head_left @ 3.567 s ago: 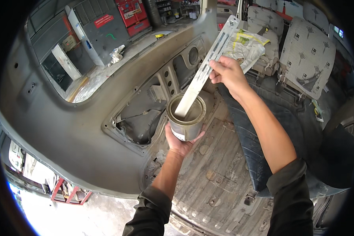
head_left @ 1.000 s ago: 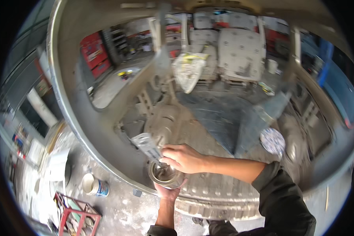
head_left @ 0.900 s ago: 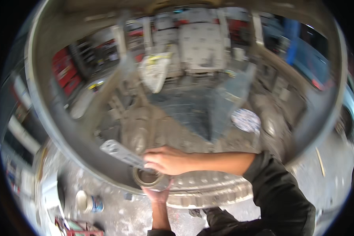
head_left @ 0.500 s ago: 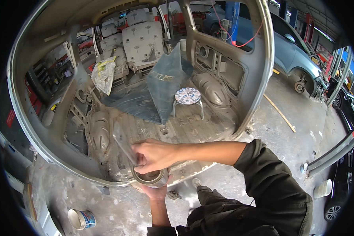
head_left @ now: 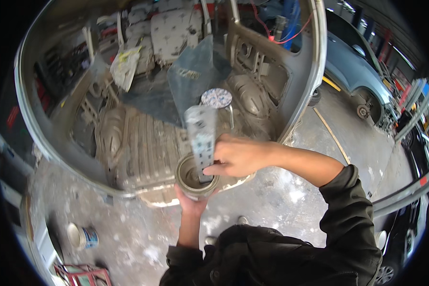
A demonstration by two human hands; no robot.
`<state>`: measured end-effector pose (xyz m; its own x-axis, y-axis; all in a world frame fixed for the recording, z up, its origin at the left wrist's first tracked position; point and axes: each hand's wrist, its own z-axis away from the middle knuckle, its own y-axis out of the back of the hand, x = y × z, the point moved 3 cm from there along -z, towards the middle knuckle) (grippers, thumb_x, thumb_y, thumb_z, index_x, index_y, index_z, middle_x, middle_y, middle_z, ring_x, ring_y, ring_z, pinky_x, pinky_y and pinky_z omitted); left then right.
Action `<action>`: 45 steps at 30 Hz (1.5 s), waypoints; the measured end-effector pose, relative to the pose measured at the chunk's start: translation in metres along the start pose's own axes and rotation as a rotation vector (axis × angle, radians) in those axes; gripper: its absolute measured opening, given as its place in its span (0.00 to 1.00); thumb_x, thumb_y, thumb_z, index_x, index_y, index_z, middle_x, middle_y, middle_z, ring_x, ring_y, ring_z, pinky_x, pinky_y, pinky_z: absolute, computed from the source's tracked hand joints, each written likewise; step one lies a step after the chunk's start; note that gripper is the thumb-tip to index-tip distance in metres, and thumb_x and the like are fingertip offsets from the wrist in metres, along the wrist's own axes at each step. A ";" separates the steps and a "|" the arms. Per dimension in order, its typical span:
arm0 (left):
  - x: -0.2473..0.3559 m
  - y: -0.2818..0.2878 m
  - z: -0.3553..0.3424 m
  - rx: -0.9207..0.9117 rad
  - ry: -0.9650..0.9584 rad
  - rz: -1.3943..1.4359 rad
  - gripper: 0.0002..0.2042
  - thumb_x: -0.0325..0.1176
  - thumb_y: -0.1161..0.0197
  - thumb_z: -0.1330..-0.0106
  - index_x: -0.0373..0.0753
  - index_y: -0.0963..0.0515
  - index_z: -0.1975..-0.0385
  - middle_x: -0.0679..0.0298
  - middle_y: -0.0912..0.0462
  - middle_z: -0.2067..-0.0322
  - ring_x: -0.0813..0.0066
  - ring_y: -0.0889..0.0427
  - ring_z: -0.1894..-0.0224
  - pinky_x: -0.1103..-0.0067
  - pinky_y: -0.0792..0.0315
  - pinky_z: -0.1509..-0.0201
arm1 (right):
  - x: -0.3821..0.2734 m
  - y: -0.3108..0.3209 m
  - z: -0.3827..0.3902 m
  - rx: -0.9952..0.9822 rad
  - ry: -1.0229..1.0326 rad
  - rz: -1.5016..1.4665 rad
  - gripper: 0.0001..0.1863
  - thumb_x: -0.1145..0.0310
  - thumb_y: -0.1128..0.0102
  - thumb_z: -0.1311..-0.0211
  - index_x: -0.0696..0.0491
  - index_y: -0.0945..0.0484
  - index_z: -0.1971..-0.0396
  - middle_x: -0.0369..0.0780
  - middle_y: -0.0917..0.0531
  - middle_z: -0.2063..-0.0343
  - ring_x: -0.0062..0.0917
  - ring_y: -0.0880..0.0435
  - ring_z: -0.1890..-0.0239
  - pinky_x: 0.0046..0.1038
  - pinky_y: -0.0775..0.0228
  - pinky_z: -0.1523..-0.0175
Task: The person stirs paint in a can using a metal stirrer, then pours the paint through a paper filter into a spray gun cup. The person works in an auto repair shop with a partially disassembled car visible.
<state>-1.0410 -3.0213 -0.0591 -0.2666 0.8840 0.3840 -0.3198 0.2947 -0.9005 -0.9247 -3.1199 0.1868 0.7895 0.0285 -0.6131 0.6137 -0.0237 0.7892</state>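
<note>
While the left hand (head_left: 191, 203) cupped the can (head_left: 194, 194) at seven o'clock from centre, the right hand (head_left: 239, 154) pinched a perforated strip (head_left: 202, 134)! Its foot sat in the can, top toward twelve.

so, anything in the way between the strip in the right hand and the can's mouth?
Nothing visible. The right hand grips the strip, its lower end within the mouth of the open can; the left hand supports that from below.

Vehicle repair workshop | stripped van shell (head_left: 145, 152) | blue car (head_left: 355, 74), exposed wheel hub (head_left: 363, 112)
</note>
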 end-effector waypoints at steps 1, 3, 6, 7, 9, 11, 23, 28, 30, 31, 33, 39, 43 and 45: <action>-0.009 -0.001 -0.001 -0.020 -0.002 -0.008 0.42 0.73 0.61 0.33 0.46 0.32 0.30 0.56 0.22 0.38 0.43 0.19 0.43 0.48 0.20 0.48 | 0.001 -0.003 0.008 0.040 0.031 -0.043 0.13 0.64 0.36 0.33 0.61 0.15 0.66 0.54 0.15 0.71 0.50 0.15 0.59 0.45 0.24 0.52; -0.026 -0.002 -0.001 -0.027 0.022 0.002 0.40 0.72 0.60 0.33 0.48 0.32 0.30 0.58 0.23 0.37 0.46 0.19 0.41 0.48 0.19 0.47 | 0.004 -0.006 0.021 0.147 0.142 -0.130 0.14 0.63 0.37 0.32 0.60 0.14 0.66 0.53 0.15 0.71 0.49 0.15 0.56 0.45 0.24 0.50; -0.041 -0.006 -0.004 -0.018 -0.073 0.053 0.33 0.61 0.58 0.28 0.44 0.28 0.35 0.61 0.21 0.40 0.59 0.21 0.40 0.58 0.25 0.39 | 0.018 -0.008 0.031 0.092 0.055 0.187 0.17 0.60 0.37 0.31 0.60 0.17 0.70 0.51 0.16 0.73 0.47 0.15 0.61 0.44 0.24 0.54; -0.044 -0.009 -0.003 -0.091 -0.107 0.089 0.31 0.56 0.58 0.27 0.40 0.26 0.36 0.61 0.20 0.41 0.63 0.22 0.39 0.63 0.28 0.34 | 0.021 -0.006 0.036 0.080 0.040 0.319 0.18 0.58 0.38 0.30 0.60 0.18 0.72 0.50 0.17 0.74 0.48 0.15 0.65 0.44 0.24 0.56; -0.052 -0.009 0.001 -0.038 -0.117 0.105 0.31 0.56 0.59 0.26 0.40 0.26 0.37 0.61 0.20 0.40 0.63 0.22 0.39 0.65 0.30 0.33 | 0.021 0.000 0.050 0.150 0.139 0.358 0.18 0.58 0.37 0.31 0.60 0.18 0.72 0.49 0.17 0.75 0.48 0.16 0.71 0.43 0.24 0.60; -0.059 -0.008 0.004 -0.033 -0.144 0.120 0.31 0.56 0.59 0.26 0.40 0.26 0.37 0.60 0.20 0.40 0.63 0.22 0.39 0.66 0.30 0.32 | 0.021 0.000 0.068 0.174 0.120 0.370 0.16 0.60 0.36 0.31 0.60 0.17 0.70 0.49 0.17 0.76 0.48 0.17 0.73 0.43 0.24 0.62; -0.060 0.006 0.011 0.059 -0.184 0.178 0.33 0.62 0.57 0.28 0.44 0.28 0.35 0.61 0.21 0.39 0.58 0.21 0.38 0.59 0.25 0.38 | 0.063 0.030 0.110 0.808 -0.171 -0.663 0.12 0.68 0.34 0.30 0.61 0.16 0.70 0.38 0.16 0.80 0.18 0.19 0.79 0.21 0.28 0.73; -0.050 0.016 0.010 0.075 -0.166 0.165 0.40 0.69 0.63 0.30 0.46 0.37 0.27 0.56 0.29 0.32 0.47 0.22 0.37 0.44 0.20 0.48 | 0.064 0.047 0.112 0.842 -0.040 -0.815 0.10 0.69 0.38 0.27 0.60 0.16 0.65 0.38 0.16 0.77 0.17 0.21 0.79 0.18 0.29 0.73; -0.045 0.018 0.011 0.066 -0.165 0.080 0.39 0.69 0.64 0.30 0.46 0.36 0.28 0.56 0.26 0.34 0.48 0.20 0.38 0.45 0.18 0.50 | 0.063 0.050 0.110 0.852 -0.033 -0.835 0.10 0.68 0.38 0.27 0.60 0.17 0.64 0.38 0.16 0.77 0.16 0.21 0.79 0.18 0.29 0.72; -0.042 0.017 0.011 0.055 -0.174 0.121 0.39 0.69 0.64 0.29 0.46 0.36 0.28 0.55 0.26 0.35 0.48 0.20 0.39 0.45 0.18 0.51 | 0.063 0.051 0.108 0.861 -0.024 -0.850 0.10 0.68 0.39 0.26 0.60 0.17 0.64 0.38 0.16 0.77 0.16 0.21 0.78 0.18 0.29 0.72; -0.038 0.016 0.012 0.081 -0.174 0.162 0.39 0.68 0.64 0.29 0.45 0.35 0.29 0.55 0.24 0.36 0.48 0.19 0.40 0.46 0.17 0.51 | 0.062 0.054 0.105 0.855 0.007 -0.867 0.11 0.67 0.39 0.26 0.60 0.17 0.63 0.38 0.17 0.77 0.16 0.22 0.78 0.17 0.29 0.72; -0.025 0.012 0.006 0.047 -0.216 0.172 0.40 0.68 0.63 0.29 0.43 0.35 0.30 0.52 0.24 0.37 0.45 0.18 0.43 0.47 0.15 0.53 | 0.063 0.063 0.097 0.855 0.088 -0.914 0.10 0.67 0.40 0.25 0.59 0.19 0.62 0.38 0.17 0.76 0.17 0.23 0.78 0.17 0.30 0.72; -0.018 0.016 -0.002 0.019 -0.212 0.204 0.40 0.69 0.63 0.29 0.43 0.34 0.30 0.52 0.24 0.37 0.45 0.18 0.43 0.48 0.15 0.53 | 0.062 0.067 0.090 0.840 0.120 -0.942 0.09 0.67 0.40 0.25 0.58 0.19 0.61 0.37 0.18 0.75 0.17 0.23 0.78 0.18 0.30 0.72; -0.015 0.017 -0.003 -0.001 -0.220 0.126 0.40 0.68 0.64 0.29 0.43 0.34 0.30 0.52 0.24 0.37 0.46 0.18 0.42 0.49 0.15 0.52 | 0.057 0.067 0.086 0.802 0.130 -0.914 0.09 0.67 0.39 0.26 0.59 0.18 0.62 0.38 0.17 0.75 0.17 0.23 0.78 0.19 0.30 0.72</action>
<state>-1.0399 -3.0287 -0.0806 -0.4957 0.8137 0.3035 -0.2709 0.1871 -0.9442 -0.8376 -3.2057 0.2017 0.0864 0.4556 -0.8860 0.8094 -0.5506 -0.2042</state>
